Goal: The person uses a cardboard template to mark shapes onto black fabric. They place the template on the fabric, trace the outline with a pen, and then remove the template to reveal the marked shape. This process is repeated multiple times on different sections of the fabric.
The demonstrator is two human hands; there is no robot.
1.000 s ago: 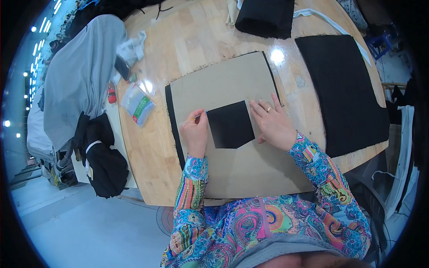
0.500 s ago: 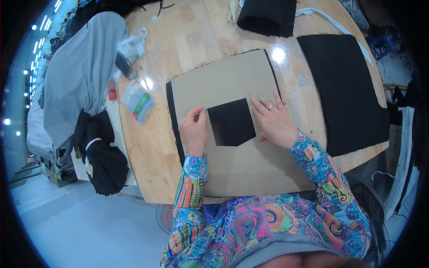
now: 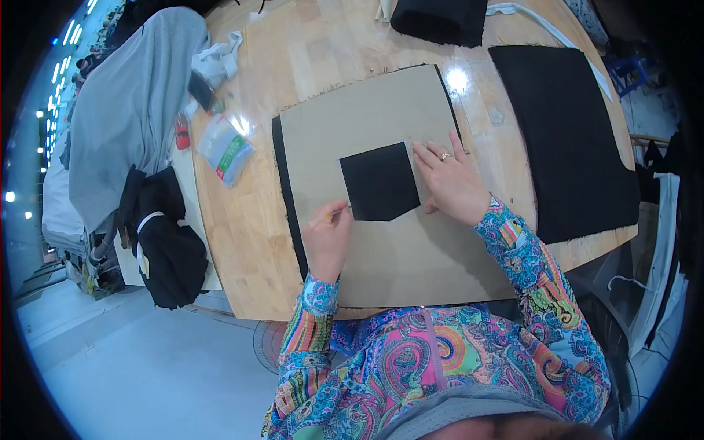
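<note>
A black five-sided pocket piece [image 3: 380, 183] with a pointed lower edge lies on a beige fabric panel [image 3: 367, 275]. Dark cloth shows beneath the panel along its left and upper right edges. My left hand [image 3: 326, 238] is closed in a pinch on a slim pen [image 3: 336, 213], mostly hidden by the fingers, its tip beside the pocket piece's lower left edge. Lying flat with fingers spread, my right hand [image 3: 453, 176] rests on the panel along the pocket piece's right side.
A large black cut piece [image 3: 568, 147] lies on the wooden table [image 3: 249, 257] at right. At the far edge is folded black cloth [image 3: 438, 20]. To the left are a plastic packet [image 3: 225, 152], a phone [image 3: 199, 91], a red object [image 3: 182, 132] and draped grey cloth [image 3: 128, 110].
My left hand has slid toward me along the pocket piece's left edge, from its upper corner to near its lower one. The right hand stays put. The whole view has shifted slightly.
</note>
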